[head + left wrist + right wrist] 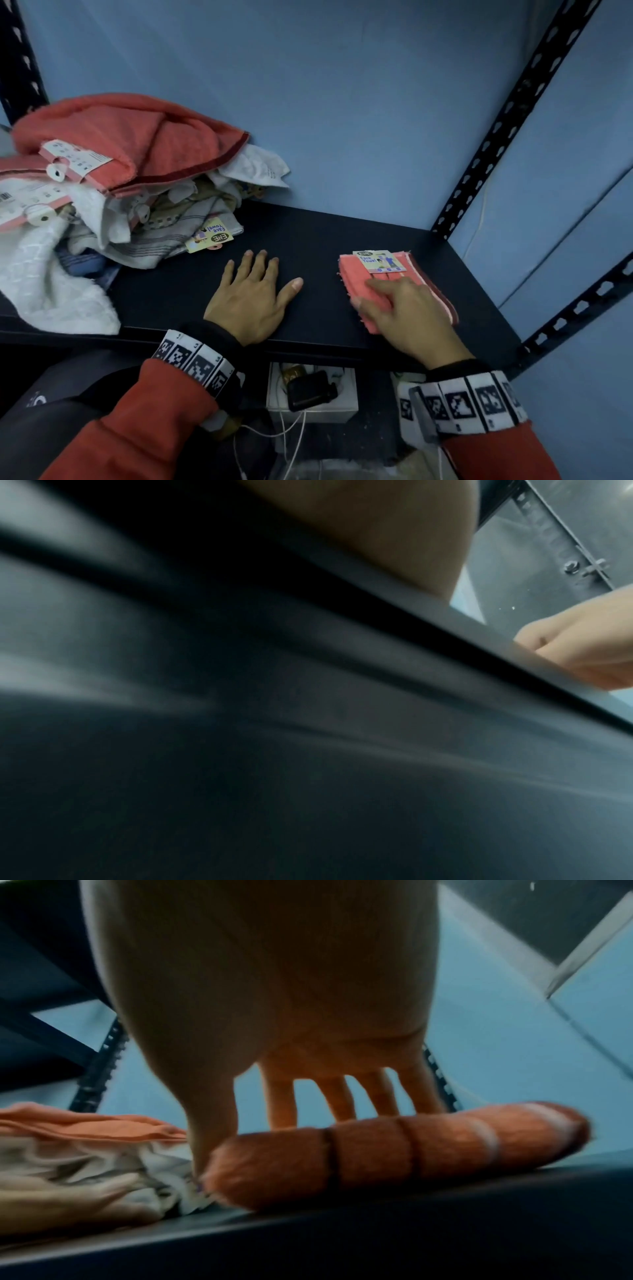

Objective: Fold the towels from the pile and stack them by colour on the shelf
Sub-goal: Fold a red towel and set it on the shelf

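A coral towel (356, 278), folded small with a paper label on top, lies on the right part of the black shelf (308, 236). My right hand (383, 292) rests on it, fingers straight on its top and the thumb at its near-left corner; the right wrist view shows the fingers (342, 1102) coming down onto the towel (394, 1153). My left hand (251, 294) lies flat and spread on the bare shelf, holding nothing. The unfolded pile (102, 192) of coral, white and striped towels fills the left end.
Black perforated posts (513, 113) frame the shelf at the right, with a blue wall behind. Below the front edge sits a white box (311, 407) holding a black device and cables. Bare shelf surface lies between the pile and the folded towel.
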Motion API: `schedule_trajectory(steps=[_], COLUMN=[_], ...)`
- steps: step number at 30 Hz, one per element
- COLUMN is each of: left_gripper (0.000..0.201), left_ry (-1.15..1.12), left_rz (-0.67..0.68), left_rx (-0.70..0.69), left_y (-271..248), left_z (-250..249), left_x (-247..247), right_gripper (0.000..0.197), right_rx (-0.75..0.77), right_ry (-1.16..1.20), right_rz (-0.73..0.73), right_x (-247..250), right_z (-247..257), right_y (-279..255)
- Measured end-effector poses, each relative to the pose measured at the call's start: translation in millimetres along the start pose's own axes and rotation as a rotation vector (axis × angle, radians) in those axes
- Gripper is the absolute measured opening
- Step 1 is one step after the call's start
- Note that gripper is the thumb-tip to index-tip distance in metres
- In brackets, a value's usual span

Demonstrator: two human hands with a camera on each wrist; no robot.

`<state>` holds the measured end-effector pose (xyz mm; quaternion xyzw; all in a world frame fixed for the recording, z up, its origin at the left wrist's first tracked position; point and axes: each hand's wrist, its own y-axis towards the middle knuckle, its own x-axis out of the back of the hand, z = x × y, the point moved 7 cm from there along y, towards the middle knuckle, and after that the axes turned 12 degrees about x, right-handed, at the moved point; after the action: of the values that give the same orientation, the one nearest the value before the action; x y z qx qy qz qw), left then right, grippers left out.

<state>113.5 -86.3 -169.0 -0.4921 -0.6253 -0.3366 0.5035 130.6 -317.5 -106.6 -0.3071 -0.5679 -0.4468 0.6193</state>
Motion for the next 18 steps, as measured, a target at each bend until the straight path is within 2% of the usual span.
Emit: schedule_trajectory(steps=[2, 7, 10, 12, 18], left_gripper=[0.079, 0.079, 0.081, 0.080, 0.079], left_ry=[0.024, 0.033, 0.019, 0.018, 0.031], left_rz=[-0.005, -0.010, -0.012, -0.016, -0.024], left_rx=[0.014, 0.034, 0.027, 0.028, 0.030], left_y=[0.1, 0.9, -0.6, -1.2, -2.4], left_z=[1.3, 2.9, 2.9, 3.4, 2.3], left_x=[-1.2, -2.4, -1.4, -1.2, 0.5], right_gripper=[0.058, 0.076, 0.060, 0.053, 0.058], right_rx=[0.005, -0.129, -0.124, -0.139, -0.197], right_ry=[-0.076, 0.011, 0.007, 0.005, -0.111], right_rz=[0.159, 0.383, 0.498, 0.525, 0.444], right_x=[-16.7, -27.7, -22.1, -17.6, -9.2], right_z=[5.2, -36.1, -55.1, -69.8, -114.8], right_y=[3.6, 41.8, 68.3, 88.3, 129.5])
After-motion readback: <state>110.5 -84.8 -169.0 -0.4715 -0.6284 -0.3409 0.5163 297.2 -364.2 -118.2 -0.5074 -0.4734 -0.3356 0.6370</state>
